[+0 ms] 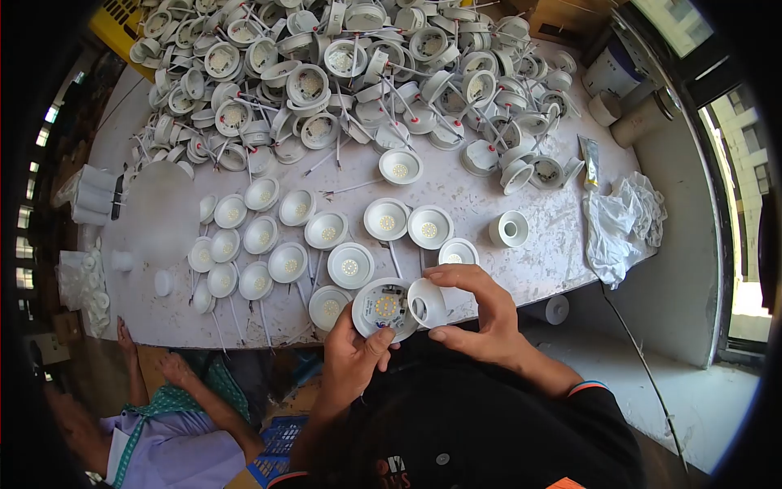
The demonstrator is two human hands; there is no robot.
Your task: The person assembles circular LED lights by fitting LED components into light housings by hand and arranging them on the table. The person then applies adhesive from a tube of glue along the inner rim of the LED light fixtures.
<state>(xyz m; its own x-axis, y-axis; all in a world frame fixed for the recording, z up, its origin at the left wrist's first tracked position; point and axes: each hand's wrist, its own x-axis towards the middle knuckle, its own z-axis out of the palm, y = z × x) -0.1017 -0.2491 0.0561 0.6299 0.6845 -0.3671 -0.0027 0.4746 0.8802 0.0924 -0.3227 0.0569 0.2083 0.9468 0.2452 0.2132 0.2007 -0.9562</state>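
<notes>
Between the thumb and fingers of my left hand (350, 354) is a round LED downlight (376, 319), its board of yellow LEDs facing up. My right hand (495, 324) pinches a white reflector cup (436, 306), a hollow cone with a hole in its base. The cup is tilted at the downlight's right rim; whether they touch I cannot tell. Just beyond my hands, several downlights with reflectors fitted, such as one downlight (351, 266), lie face up on the table (542, 244). Another reflector cup (511, 230) stands by itself to the right.
A large heap of downlights (309, 85) with wires covers the table's back. To the right lie a silvery tube (589, 163) and a crumpled white plastic bag (612, 218). Stacked white cups (91, 196) stand at the left. A co-worker (175, 436) sits at lower left, beside a blue crate (277, 444).
</notes>
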